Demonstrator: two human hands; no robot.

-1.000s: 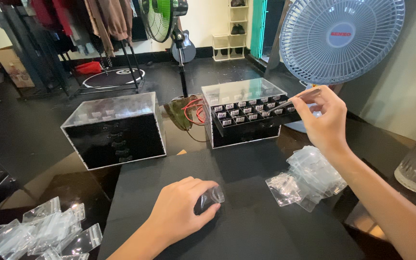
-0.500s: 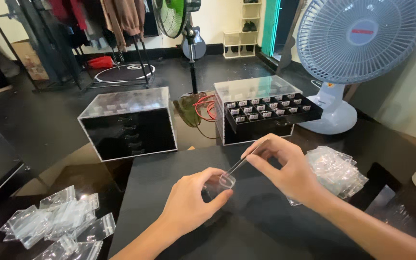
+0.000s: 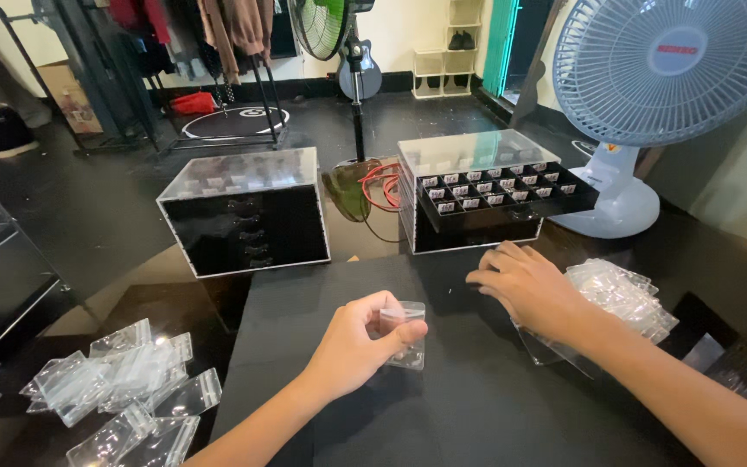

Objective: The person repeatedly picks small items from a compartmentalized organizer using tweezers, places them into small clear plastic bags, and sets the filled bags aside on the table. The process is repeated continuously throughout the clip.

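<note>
Pinching a small clear bag point(image 3: 405, 335) between thumb and fingers, the left hand point(image 3: 358, 344) holds it just above the dark counter point(image 3: 477, 406). The right hand point(image 3: 529, 290) rests open and flat, fingers spread, beside a pile of bags point(image 3: 620, 294).

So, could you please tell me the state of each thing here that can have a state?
Small clear bag: pinched in the left hand, off the mat.
Right hand: flat on the black mat, holding nothing.
Right drawer box: top drawer pulled out.
Left drawer box: all drawers shut.
Desk fan: cannot tell whether it runs.
</note>
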